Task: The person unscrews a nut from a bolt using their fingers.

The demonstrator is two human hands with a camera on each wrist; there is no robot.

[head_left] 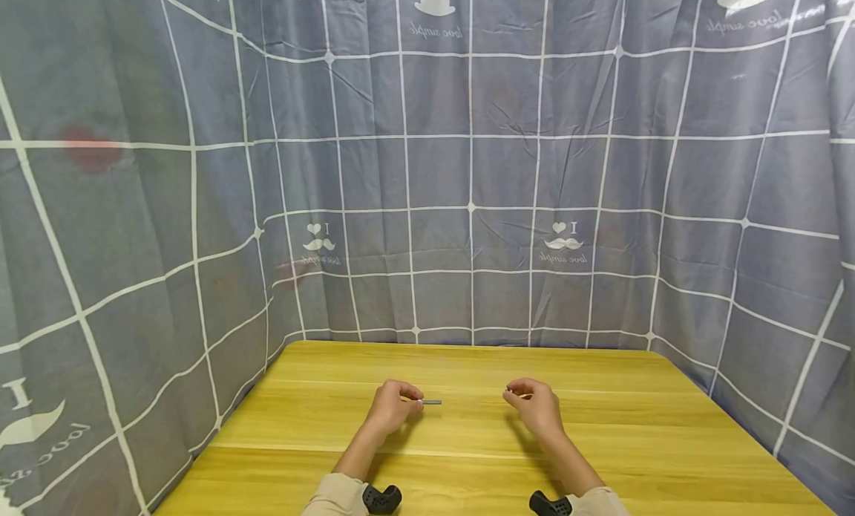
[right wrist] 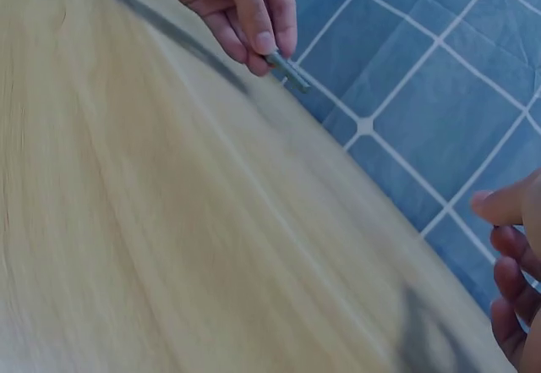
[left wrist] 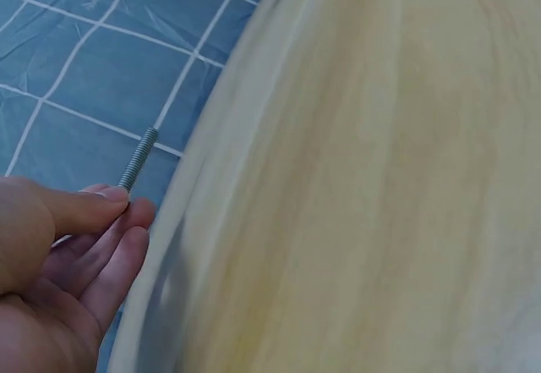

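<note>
My left hand [head_left: 390, 406] pinches a grey metal bolt [head_left: 432, 402] between thumb and fingertips, above the table. In the left wrist view, the threaded shank of the bolt [left wrist: 139, 158] points up and away from the thumb; its other end is hidden in the fingers. Level with it and some way to the right, my right hand [head_left: 539, 407] has thumb and forefinger brought together on a small thing [head_left: 508, 389], mostly covered by the fingertips. Its kind cannot be made out. The two hands are apart, and the bolt's free end points toward the right hand.
Under both hands lies a yellow wood-grain table [head_left: 467, 456]. A grey curtain [head_left: 441, 174] with white grid lines hangs behind and along both sides of it. Black straps [head_left: 382, 499] show at both wrists, beside light sleeves [head_left: 336, 495].
</note>
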